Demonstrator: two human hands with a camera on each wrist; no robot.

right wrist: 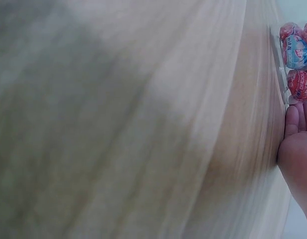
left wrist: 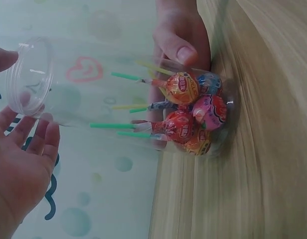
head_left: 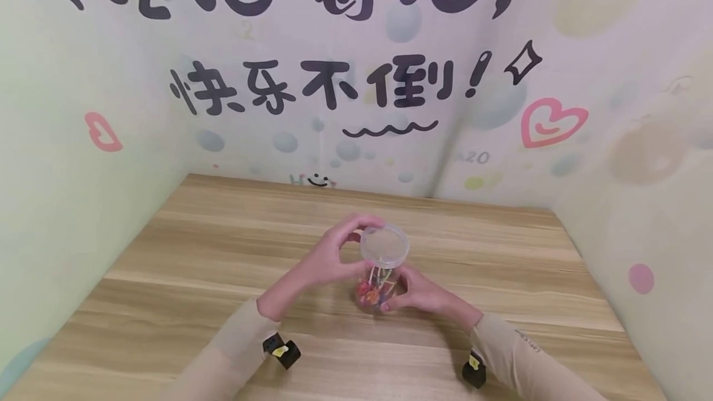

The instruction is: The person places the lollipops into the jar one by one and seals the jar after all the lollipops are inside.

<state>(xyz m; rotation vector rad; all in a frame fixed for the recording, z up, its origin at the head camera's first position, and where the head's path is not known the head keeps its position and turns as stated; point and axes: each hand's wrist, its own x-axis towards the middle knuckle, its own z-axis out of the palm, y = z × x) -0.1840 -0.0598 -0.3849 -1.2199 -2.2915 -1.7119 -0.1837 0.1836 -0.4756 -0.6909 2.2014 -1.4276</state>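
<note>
A clear plastic jar (head_left: pixel 383 278) stands upright on the table, with a round translucent lid (head_left: pixel 384 245) on top. Inside are several wrapped lollipops (left wrist: pixel 186 114) in red, orange, pink and blue, heads down, their green and yellow sticks pointing up. My left hand (head_left: pixel 328 258) holds the lid by its rim, thumb on one side and fingers on the other. Low on the jar's right side, my right hand (head_left: pixel 420 291) grips the jar's body near the base. In the right wrist view only part of this hand (right wrist: pixel 298 144) shows, beside the lollipops at the frame edge.
The wood-grain table (head_left: pixel 223 234) stretches around the jar on all sides. Printed walls (head_left: pixel 267 147) border it at the back, left and right. A black wrist camera (head_left: pixel 281 351) is strapped at the left sleeve, another camera (head_left: pixel 474 371) at the right.
</note>
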